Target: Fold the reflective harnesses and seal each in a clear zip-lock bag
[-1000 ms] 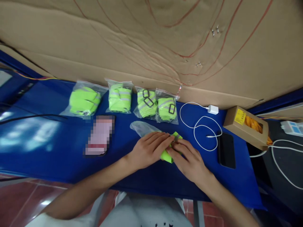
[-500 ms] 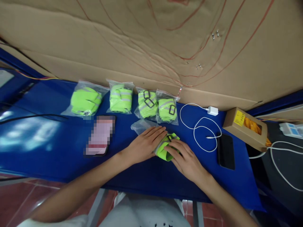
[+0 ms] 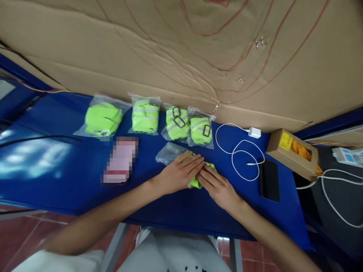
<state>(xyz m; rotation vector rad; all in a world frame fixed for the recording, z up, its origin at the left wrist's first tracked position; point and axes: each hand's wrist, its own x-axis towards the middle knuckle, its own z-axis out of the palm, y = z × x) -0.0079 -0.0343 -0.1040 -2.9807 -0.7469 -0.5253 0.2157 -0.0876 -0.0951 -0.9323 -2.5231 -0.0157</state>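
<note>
A folded fluorescent yellow-green reflective belt [image 3: 195, 183] lies on the blue table, mostly covered by both hands. My left hand [image 3: 180, 173] rests flat across its left part, fingers stretched out together. From the other side, my right hand [image 3: 219, 188] lies over the belt with its fingers extended, its fingertips meeting those of the left. A clear plastic bag [image 3: 166, 152] pokes out behind my left hand; how much of the belt is inside it, I cannot tell. Palms and thumbs are largely hidden.
Several bagged yellow-green belts [image 3: 145, 117] stand along the cardboard wall [image 3: 113, 68]. A phone with a blurred screen [image 3: 120, 160] lies left, a black phone [image 3: 270, 180] right. A white charger [image 3: 254, 132] with a looping cable and a cardboard box [image 3: 295, 153] sit at the right.
My right hand has moved left and flattened over the belt, closing up to the left hand. The belt's open loop is now pressed down and less of it shows.
</note>
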